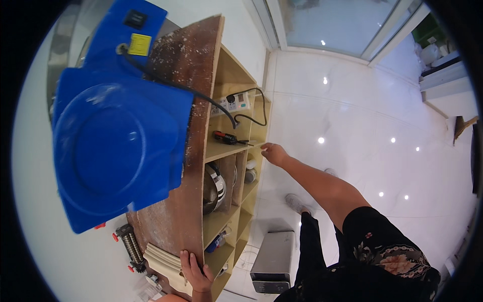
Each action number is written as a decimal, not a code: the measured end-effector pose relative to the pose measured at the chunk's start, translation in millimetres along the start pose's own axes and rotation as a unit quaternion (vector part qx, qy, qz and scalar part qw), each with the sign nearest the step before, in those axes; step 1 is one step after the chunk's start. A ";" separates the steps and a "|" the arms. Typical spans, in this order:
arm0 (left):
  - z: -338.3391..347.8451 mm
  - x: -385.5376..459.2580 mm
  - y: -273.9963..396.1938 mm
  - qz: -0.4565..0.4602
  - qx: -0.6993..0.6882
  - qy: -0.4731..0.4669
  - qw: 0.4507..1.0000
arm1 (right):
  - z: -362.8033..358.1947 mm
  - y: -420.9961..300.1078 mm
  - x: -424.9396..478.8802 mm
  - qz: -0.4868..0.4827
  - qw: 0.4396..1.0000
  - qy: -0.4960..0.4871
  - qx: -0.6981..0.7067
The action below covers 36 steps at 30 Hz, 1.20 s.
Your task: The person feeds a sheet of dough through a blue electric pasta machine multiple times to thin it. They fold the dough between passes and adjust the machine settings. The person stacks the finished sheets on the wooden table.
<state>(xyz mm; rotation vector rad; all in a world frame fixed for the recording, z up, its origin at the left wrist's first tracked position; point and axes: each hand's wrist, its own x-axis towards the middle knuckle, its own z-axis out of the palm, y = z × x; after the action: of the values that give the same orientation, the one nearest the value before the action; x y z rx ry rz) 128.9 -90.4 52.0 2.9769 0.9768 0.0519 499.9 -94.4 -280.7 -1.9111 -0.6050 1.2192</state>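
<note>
My left hand [197, 272] lies on the edge of a brown wooden worktop [188, 222], fingers apart, beside a beige ridged part [166, 264]. My right hand [274, 154] is at the outer edge of the open shelves, fingers curled; whether it holds something small cannot be told. Near it, a black and red hand tool [226, 138] lies in a shelf compartment. A large blue machine housing [113, 143] stands on the worktop, with a black cord [169, 83] running towards the shelves. A white power strip [232, 104] with a black plug sits in a compartment.
A metal roller assembly with red knobs [130, 247] lies beyond the ridged part. Lower compartments hold a shiny metal pot [214, 188], jars [250, 176] and a blue item [215, 243]. A grey box-shaped appliance [272, 260] stands on the floor near my legs.
</note>
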 end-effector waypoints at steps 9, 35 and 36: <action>-1.9 -2.8 4.0 0.006 0.025 -0.015 1.000 | 40.2 -2.7 69.9 -0.079 0.995 0.005 -0.056; 35.2 -3.8 49.5 0.068 -0.164 -0.029 0.984 | -177.7 -79.7 -205.6 -0.252 0.851 0.031 -0.460; 36.1 28.4 91.2 0.064 -0.239 0.053 0.967 | -188.4 -98.2 -223.7 -0.275 0.832 0.000 -0.482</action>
<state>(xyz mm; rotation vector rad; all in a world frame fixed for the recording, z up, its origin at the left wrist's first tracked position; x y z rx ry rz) 207.0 -146.9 18.4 2.6001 0.6581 0.3919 575.8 -266.3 -36.0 -2.2162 -1.8850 0.5273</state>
